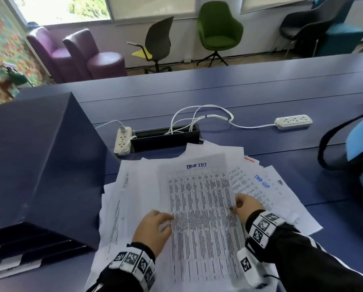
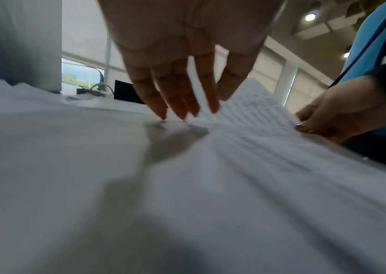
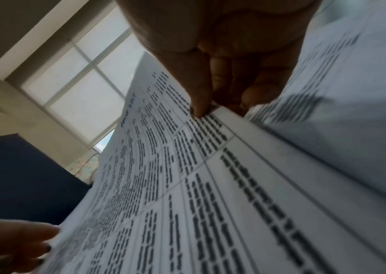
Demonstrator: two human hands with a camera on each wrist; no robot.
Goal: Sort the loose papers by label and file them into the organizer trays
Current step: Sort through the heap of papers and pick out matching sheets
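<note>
A heap of loose papers (image 1: 130, 186) lies on the blue table (image 1: 260, 98). On top is a printed sheet (image 1: 201, 207) headed "TASK LIST" in blue handwriting. My right hand (image 1: 237, 205) pinches its right edge between thumb and finger, seen close in the right wrist view (image 3: 210, 103). That edge of the sheet (image 3: 187, 185) is raised off the heap. My left hand (image 1: 168, 220) has straight fingers (image 2: 182, 103) touching the papers at the sheet's (image 2: 257, 111) left edge. The dark blue organizer (image 1: 39, 165) stands at the left, its labelled trays (image 1: 7, 266) facing me.
Behind the papers are a black cable box (image 1: 166, 137), two white power strips (image 1: 122, 140) (image 1: 293, 121) and looped white cables. A blue bag with a black strap (image 1: 361, 148) sits at the right. Chairs stand beyond the table's far edge.
</note>
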